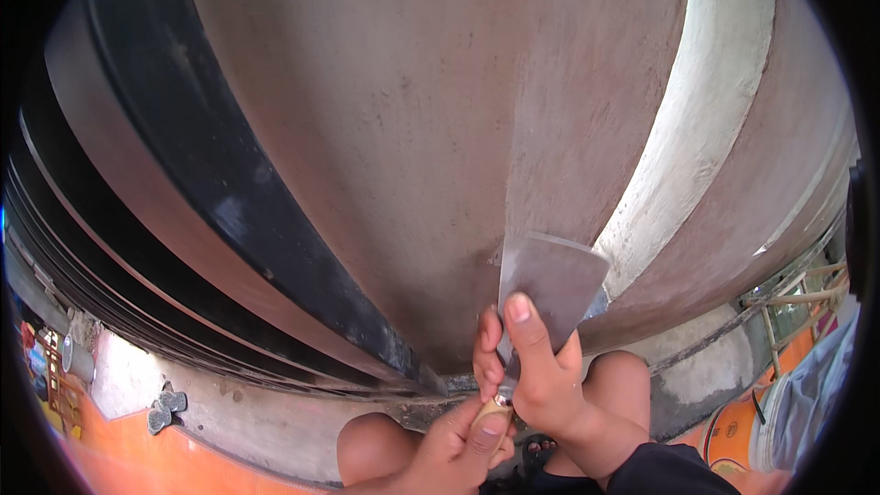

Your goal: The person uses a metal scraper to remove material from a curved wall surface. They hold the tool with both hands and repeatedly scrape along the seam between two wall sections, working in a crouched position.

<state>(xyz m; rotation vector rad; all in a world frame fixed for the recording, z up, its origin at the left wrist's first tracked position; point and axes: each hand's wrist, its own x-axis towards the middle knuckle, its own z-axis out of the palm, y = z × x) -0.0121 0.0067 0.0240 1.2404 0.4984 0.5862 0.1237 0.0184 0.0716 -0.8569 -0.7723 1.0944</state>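
Observation:
A wide metal putty knife (560, 275) points up and away from the person, its blade in front of the lower wall. My left hand (464, 443) is closed around its wooden handle (495, 412). My right hand (540, 364) grips the blade near its neck, the thumb lying flat on the face and the fingers behind the left edge. Behind the blade rises a grey-brown plastered wall (412, 151); right of it runs a pale vertical band (694, 144). Whether the blade touches the wall, I cannot tell.
Dark vertical strips (227, 151) stand out along the wall at left. An orange bucket (732, 433) with a grey cloth (811, 399) sits at lower right, near a wooden frame (790, 299). Slippers (165, 412) lie on the ground at lower left. The person's bent knees (378, 447) are below.

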